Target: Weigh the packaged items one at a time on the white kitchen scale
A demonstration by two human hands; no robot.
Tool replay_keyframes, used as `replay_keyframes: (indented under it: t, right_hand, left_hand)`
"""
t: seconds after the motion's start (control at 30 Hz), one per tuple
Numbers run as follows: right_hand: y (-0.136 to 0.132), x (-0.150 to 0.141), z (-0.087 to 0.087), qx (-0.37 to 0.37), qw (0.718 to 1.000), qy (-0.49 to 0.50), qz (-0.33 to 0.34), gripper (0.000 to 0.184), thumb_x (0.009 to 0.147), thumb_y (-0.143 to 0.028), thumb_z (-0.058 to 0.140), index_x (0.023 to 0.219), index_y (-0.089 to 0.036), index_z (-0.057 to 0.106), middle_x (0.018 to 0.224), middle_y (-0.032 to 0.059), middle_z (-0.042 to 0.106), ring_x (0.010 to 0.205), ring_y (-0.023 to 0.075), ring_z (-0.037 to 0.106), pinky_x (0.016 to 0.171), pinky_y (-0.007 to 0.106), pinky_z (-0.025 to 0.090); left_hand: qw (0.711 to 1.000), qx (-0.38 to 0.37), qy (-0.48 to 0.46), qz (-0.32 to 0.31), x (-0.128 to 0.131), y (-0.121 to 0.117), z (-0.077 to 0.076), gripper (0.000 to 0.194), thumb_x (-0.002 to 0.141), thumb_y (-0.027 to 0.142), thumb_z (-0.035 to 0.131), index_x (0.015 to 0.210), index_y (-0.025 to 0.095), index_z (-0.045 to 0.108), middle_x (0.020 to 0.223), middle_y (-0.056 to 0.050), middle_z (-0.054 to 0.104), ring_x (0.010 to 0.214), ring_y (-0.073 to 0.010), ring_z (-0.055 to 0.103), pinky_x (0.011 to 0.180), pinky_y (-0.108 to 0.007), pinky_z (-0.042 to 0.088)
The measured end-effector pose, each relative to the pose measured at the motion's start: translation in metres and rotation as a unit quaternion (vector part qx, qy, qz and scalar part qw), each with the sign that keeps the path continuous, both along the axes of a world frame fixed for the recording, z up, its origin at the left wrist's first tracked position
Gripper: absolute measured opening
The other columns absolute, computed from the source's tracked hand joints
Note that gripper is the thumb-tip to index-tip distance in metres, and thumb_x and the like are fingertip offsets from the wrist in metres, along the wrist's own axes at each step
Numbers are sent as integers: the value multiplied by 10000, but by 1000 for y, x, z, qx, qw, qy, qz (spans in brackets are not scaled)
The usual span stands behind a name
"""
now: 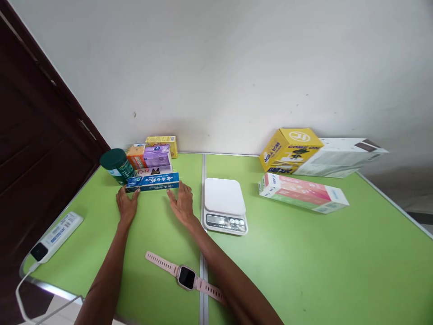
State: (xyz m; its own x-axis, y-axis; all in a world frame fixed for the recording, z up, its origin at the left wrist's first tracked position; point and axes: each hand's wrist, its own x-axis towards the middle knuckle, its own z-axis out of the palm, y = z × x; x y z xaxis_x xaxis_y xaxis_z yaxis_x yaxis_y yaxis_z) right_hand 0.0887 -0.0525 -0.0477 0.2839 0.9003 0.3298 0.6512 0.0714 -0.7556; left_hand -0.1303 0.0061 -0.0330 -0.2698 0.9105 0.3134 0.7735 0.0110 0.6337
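A long blue toothpaste box [154,182] lies crosswise at the back left of the green table. My left hand [127,203] grips its left end, thumb at the front and fingers round the corner. At the right end, my right hand [182,203] has its fingers against the box, with the thumb at the front edge. Directly behind stand a purple pack [157,156], an orange pack [135,156] and a yellow box [172,145]. A white box with a black cat-like shape [156,170] is partly hidden by the toothpaste box. To the left is a dark green jar [117,166].
A white kitchen scale [224,197] sits right of my right hand. Under my right forearm runs a pink-strapped watch [186,276]. A white device with a cable [57,235] lies far left. Yellow [291,149], white [338,158] and pink [301,192] cartons stand at right.
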Motion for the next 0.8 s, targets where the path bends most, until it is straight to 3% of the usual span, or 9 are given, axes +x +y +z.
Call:
replay_keyframes:
  t: [0.23, 0.33, 0.43, 0.5, 0.57, 0.63, 0.7, 0.8]
  right_hand:
    - [1, -5, 25, -62, 998, -3, 21, 583, 974, -339, 655, 1488, -95, 526, 1285, 218, 676, 1239, 369, 585, 1085, 571, 486]
    - [-28, 12, 40, -45, 996, 30, 75, 671, 980, -388, 664, 1553, -103, 460, 1389, 225, 642, 1315, 370, 568, 1114, 575, 487]
    - [-79, 52, 56, 41, 991, 65, 112, 607, 1039, -464, 588, 1570, -199, 462, 1472, 157, 617, 1367, 301, 570, 1142, 497, 497]
    - [-115, 95, 63, 124, 988, 78, 40, 521, 1063, -452, 549, 1546, -261, 495, 1470, 119, 623, 1354, 262, 586, 1145, 463, 497]
    - [-144, 152, 62, 182, 974, 67, -116, 487, 1068, -447, 531, 1517, -260, 526, 1425, 140, 642, 1303, 271, 608, 1116, 490, 505]
    - [-164, 214, 53, 201, 936, 35, -288, 536, 1058, -512, 508, 1513, -230, 527, 1449, 168, 613, 1356, 315, 556, 1145, 571, 451]
    - [-174, 268, 37, 192, 888, 22, -417, 661, 1046, -615, 433, 1536, -176, 493, 1525, 214, 537, 1443, 359, 470, 1182, 625, 375]
    - [-177, 315, 12, 153, 866, 69, -471, 805, 1020, -717, 318, 1539, -125, 484, 1559, 246, 504, 1478, 385, 429, 1221, 642, 298]
  left_hand:
    - [1000, 12, -14, 1, -2, 5, 9, 637, 788, 443, 697, 1293, 81, 555, 1307, -222, 617, 1332, -402, 531, 1202, -583, 369]
    - [999, 29, -30, 24, 2, -4, 12, 862, 733, 481, 738, 1395, -2, 471, 1355, -283, 540, 1380, -457, 469, 1195, -614, 367]
    - [994, 94, -42, 35, 22, -22, 18, 969, 735, 473, 714, 1468, -66, 382, 1457, -357, 414, 1370, -475, 457, 1173, -633, 383]
    - [990, 134, -43, -10, 50, -41, 29, 977, 762, 472, 705, 1512, -44, 349, 1507, -348, 363, 1367, -451, 468, 1177, -616, 392]
    - [984, 149, -56, -81, 91, -61, 44, 967, 811, 502, 696, 1562, 24, 320, 1539, -299, 361, 1362, -418, 491, 1188, -595, 398]
    - [976, 131, -85, -154, 141, -82, 61, 898, 871, 543, 665, 1571, 86, 337, 1540, -252, 409, 1400, -413, 474, 1207, -587, 389]
    - [957, 60, -123, -256, 195, -99, 73, 830, 940, 563, 618, 1598, 153, 323, 1597, -219, 409, 1455, -399, 450, 1245, -569, 358]
    - [892, -69, -216, -392, 274, -114, 76, 807, 979, 619, 556, 1644, 245, 292, 1721, -144, 336, 1580, -360, 341, 1310, -524, 264]
